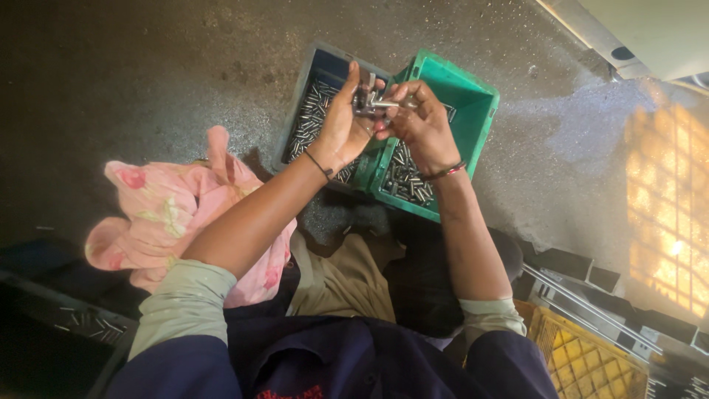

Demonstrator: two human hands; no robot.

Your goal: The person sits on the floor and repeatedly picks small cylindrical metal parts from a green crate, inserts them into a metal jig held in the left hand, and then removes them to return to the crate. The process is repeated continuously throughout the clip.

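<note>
My left hand (341, 125) and my right hand (422, 122) meet above two plastic bins and together hold a small metal gauge-like tool (367, 102) with a thin pin sticking out of it. The left hand cups the tool's body. The right hand's fingertips pinch the pin end. Below them, a dark blue bin (304, 89) and a green bin (473, 111) stand side by side on the floor, each holding several small shiny metal pins (406, 181).
A pink floral cloth (170, 214) lies on the dark concrete floor to the left. A yellow crate (583, 358) and dark metal parts sit at the lower right. More loose pins lie in a dark tray (85, 321) at the lower left. Sunlight patches the floor at the right.
</note>
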